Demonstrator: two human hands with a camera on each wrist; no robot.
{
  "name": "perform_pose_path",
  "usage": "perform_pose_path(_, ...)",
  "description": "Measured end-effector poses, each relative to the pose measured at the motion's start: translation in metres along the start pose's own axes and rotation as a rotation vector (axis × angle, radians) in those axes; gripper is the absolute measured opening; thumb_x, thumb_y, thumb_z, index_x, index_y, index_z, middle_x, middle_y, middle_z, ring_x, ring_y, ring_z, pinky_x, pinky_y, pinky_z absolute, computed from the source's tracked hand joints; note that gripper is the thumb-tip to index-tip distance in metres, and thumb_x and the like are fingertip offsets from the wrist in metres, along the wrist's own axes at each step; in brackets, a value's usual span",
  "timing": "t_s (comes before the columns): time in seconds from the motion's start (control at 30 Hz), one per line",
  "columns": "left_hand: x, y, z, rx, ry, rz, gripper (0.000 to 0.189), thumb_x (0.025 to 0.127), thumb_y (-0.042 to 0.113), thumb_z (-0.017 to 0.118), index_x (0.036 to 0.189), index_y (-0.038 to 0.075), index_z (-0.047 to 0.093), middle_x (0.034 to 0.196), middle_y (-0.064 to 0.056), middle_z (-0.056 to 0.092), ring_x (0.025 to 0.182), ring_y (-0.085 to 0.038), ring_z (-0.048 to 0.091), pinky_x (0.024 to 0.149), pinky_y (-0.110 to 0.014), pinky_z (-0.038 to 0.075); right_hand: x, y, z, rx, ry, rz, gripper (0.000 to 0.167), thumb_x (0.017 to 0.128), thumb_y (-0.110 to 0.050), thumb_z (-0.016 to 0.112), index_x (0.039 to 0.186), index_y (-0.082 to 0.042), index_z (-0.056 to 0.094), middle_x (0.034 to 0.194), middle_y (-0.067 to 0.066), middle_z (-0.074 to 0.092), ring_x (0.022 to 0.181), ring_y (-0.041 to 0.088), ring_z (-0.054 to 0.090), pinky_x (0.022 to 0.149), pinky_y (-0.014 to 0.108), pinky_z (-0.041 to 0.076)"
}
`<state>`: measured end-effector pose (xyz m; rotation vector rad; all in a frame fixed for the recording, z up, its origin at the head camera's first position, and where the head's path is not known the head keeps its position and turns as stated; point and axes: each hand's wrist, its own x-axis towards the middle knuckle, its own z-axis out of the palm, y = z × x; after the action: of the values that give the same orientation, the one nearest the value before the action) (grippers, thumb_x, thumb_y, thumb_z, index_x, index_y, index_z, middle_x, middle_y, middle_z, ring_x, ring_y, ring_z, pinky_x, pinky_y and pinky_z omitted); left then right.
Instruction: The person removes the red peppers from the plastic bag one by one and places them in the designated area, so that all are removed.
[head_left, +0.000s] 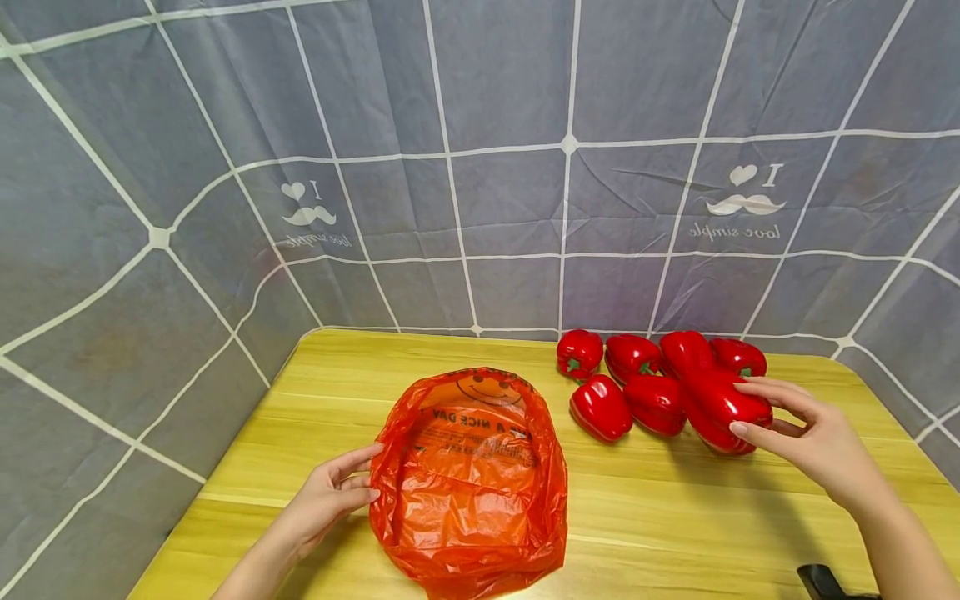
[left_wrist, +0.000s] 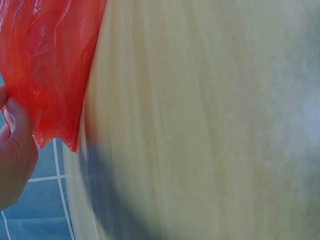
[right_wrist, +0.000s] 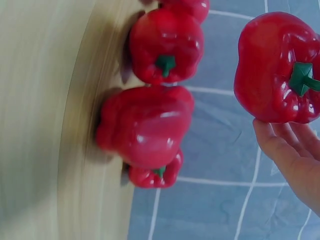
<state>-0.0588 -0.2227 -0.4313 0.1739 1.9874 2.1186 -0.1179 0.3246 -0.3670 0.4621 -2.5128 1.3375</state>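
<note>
An orange-red plastic bag stands with its mouth spread wide at the middle front of the table, printed with a smiley and lettering. My left hand pinches the bag's left rim between thumb and fingers; the left wrist view shows the hand at the side of the bag. Over on the right, my right hand grips a glossy red bell pepper. In the right wrist view this pepper, green stem showing, is held up apart from the others by the hand.
Several more red bell peppers lie grouped on the wood-patterned table at the back right. A grey curtain with white lines surrounds the table behind and at the sides. A black object shows at the lower right edge.
</note>
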Motion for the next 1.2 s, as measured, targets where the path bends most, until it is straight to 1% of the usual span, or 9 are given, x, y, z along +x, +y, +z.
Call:
perform_pose_path(0.07, 0.000, 0.000, 0.000, -0.001, -0.004, 0.003, 0.069, 0.083, -0.007, 0.060, 0.139, -0.015, 0.020, 0.109, -0.007, 0.050, 0.090, -0.009, 0.061, 0.077, -0.026, 0.053, -0.001, 0.002, -0.004, -0.011, 0.012, 0.018, 0.045, 0.080, -0.004, 0.072, 0.123, -0.005, 0.059, 0.118, -0.024, 0.051, 0.105, -0.012, 0.044, 0.075, 0.003, 0.043)
perform_pose_path(0.23, 0.000, 0.001, 0.000, 0.001, -0.010, 0.009, 0.069, 0.083, -0.007, 0.059, 0.138, -0.016, 0.020, 0.109, -0.006, 0.051, 0.090, -0.009, 0.061, 0.078, -0.026, 0.053, -0.001, 0.007, -0.014, -0.029, 0.012, 0.031, 0.045, 0.080, -0.006, 0.072, 0.123, -0.004, 0.059, 0.115, -0.025, 0.051, 0.102, -0.012, 0.045, 0.073, 0.004, 0.044)
perform_pose_path(0.4, 0.001, 0.001, 0.000, 0.001, -0.018, 0.012, 0.069, 0.084, -0.007, 0.059, 0.138, -0.017, 0.019, 0.109, -0.006, 0.052, 0.091, -0.009, 0.061, 0.078, -0.026, 0.053, -0.002, 0.016, -0.021, -0.015, 0.005, 0.029, 0.045, 0.081, -0.004, 0.071, 0.124, -0.006, 0.059, 0.114, -0.027, 0.051, 0.102, -0.013, 0.045, 0.072, 0.005, 0.045)
perform_pose_path(0.67, 0.002, 0.002, 0.000, 0.004, -0.010, 0.005, 0.069, 0.083, -0.007, 0.060, 0.138, -0.017, 0.020, 0.110, -0.005, 0.053, 0.090, -0.009, 0.061, 0.078, -0.026, 0.053, -0.004, 0.026, -0.030, 0.004, 0.020, 0.063, 0.046, 0.082, -0.002, 0.069, 0.126, -0.007, 0.057, 0.115, -0.026, 0.051, 0.101, -0.013, 0.045, 0.070, 0.004, 0.044)
perform_pose_path(0.77, 0.001, 0.003, 0.000, 0.004, -0.013, 0.007, 0.069, 0.083, -0.007, 0.060, 0.138, -0.017, 0.020, 0.110, -0.005, 0.052, 0.090, -0.009, 0.061, 0.078, -0.026, 0.053, -0.005, 0.028, -0.034, 0.000, 0.025, 0.088, 0.046, 0.083, -0.003, 0.068, 0.127, -0.009, 0.057, 0.115, -0.027, 0.050, 0.100, -0.013, 0.044, 0.069, 0.004, 0.044)
perform_pose_path(0.97, 0.000, 0.003, 0.000, 0.001, -0.022, 0.012, 0.068, 0.084, -0.007, 0.059, 0.138, -0.017, 0.019, 0.109, -0.006, 0.051, 0.090, -0.009, 0.061, 0.077, -0.026, 0.053, -0.007, 0.034, -0.038, -0.012, 0.059, 0.137, 0.043, 0.082, -0.006, 0.070, 0.124, -0.012, 0.059, 0.110, -0.029, 0.051, 0.096, -0.014, 0.044, 0.066, 0.004, 0.044)
perform_pose_path(1.13, 0.000, 0.002, -0.001, -0.002, -0.018, 0.010, 0.068, 0.084, -0.007, 0.059, 0.138, -0.016, 0.020, 0.109, -0.006, 0.051, 0.089, -0.009, 0.061, 0.077, -0.026, 0.053, -0.009, 0.041, -0.040, -0.037, 0.082, 0.168, 0.046, 0.082, -0.010, 0.071, 0.126, -0.011, 0.058, 0.108, -0.031, 0.052, 0.094, -0.015, 0.045, 0.066, 0.003, 0.043)
perform_pose_path(1.2, 0.000, 0.001, -0.001, -0.001, -0.013, 0.008, 0.068, 0.084, -0.007, 0.059, 0.138, -0.016, 0.021, 0.109, -0.006, 0.051, 0.089, -0.009, 0.061, 0.076, -0.026, 0.053, -0.010, 0.044, -0.042, -0.044, 0.089, 0.184, 0.047, 0.083, -0.013, 0.071, 0.128, -0.013, 0.058, 0.107, -0.033, 0.051, 0.093, -0.015, 0.045, 0.065, 0.003, 0.043)
